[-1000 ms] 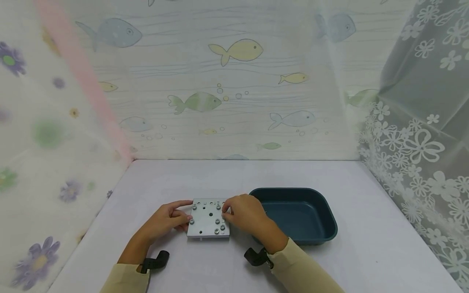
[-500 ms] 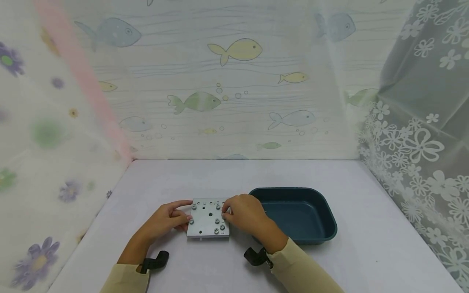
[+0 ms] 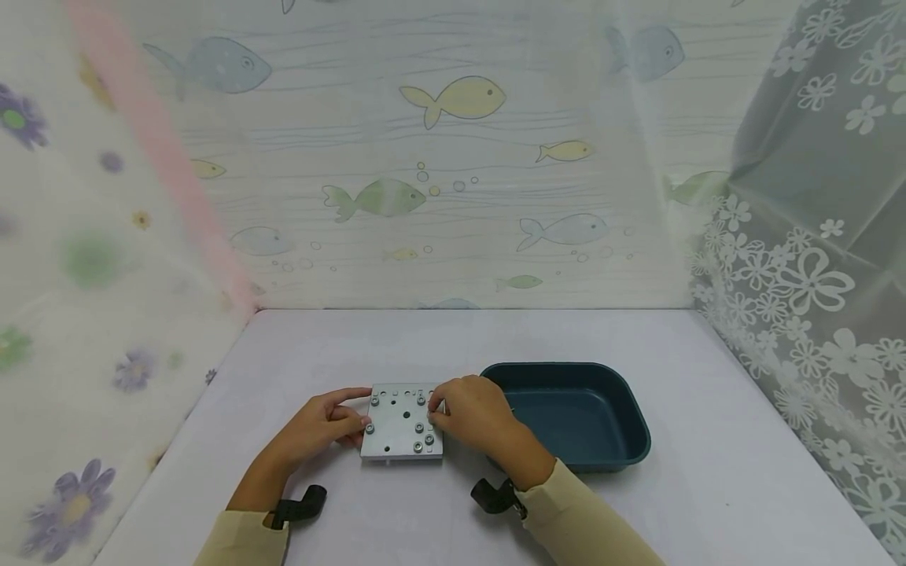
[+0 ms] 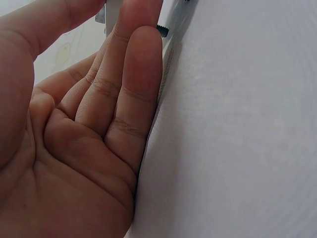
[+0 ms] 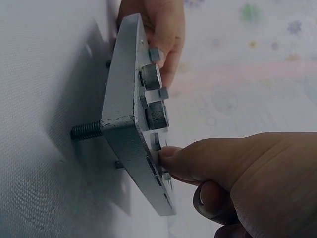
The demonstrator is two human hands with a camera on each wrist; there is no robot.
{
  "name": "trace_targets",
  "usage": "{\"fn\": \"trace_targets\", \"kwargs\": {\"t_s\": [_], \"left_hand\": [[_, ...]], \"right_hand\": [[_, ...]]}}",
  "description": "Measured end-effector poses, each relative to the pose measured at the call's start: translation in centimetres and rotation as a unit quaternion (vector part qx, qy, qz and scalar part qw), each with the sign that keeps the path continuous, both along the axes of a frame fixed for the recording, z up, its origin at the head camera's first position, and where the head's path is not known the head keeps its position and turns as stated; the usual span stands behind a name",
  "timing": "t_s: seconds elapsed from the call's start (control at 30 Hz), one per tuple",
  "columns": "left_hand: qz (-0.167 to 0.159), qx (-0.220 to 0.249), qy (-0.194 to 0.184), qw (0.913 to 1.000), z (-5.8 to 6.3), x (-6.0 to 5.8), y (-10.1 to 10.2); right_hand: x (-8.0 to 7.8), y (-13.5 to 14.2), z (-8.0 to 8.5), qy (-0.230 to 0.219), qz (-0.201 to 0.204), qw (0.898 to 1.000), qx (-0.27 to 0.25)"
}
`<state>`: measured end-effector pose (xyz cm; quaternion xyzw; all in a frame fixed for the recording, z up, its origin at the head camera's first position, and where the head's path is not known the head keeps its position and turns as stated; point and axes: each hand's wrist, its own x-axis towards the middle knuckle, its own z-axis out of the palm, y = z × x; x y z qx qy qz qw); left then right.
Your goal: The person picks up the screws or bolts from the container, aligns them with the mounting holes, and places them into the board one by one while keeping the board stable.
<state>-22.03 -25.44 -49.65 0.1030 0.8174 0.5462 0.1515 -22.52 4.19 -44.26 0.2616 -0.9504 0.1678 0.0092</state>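
Observation:
A silver metal plate (image 3: 395,437) with holes and several socket-head screws (image 3: 419,428) stands just off the white table, a threaded screw end (image 5: 86,131) poking out below it. My left hand (image 3: 327,419) holds the plate's left side: the thumb is by a screw head (image 3: 370,428), the index finger reaches the far corner, and other fingers tuck toward its underside. At the right edge, my right hand (image 3: 476,410) pinches a small screw between thumb and forefinger; the fingertips mostly hide it. In the right wrist view, the thumb (image 5: 171,151) lies against the plate's top face.
A dark blue rectangular tray (image 3: 640,440) sits right of the plate, partly behind my right hand and wrist. Black wrist cameras (image 3: 303,503) are strapped to both wrists. Patterned curtains (image 3: 453,259) enclose the table at the back and both sides.

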Motion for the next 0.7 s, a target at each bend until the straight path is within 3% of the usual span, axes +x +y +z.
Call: {"fn": "trace_targets", "kwargs": {"t_s": [0.4, 0.7], "left_hand": [[0.004, 0.003, -0.005, 1.0000, 0.1, 0.0, 0.1], [0.009, -0.009, -0.004, 0.9999, 0.1, 0.1, 0.1]], "right_hand": [[-0.1, 0.0, -0.1, -0.008, -0.001, 1.000, -0.002], [-0.4, 0.9, 1.3, -0.058, 0.019, 0.995, -0.075]]}}
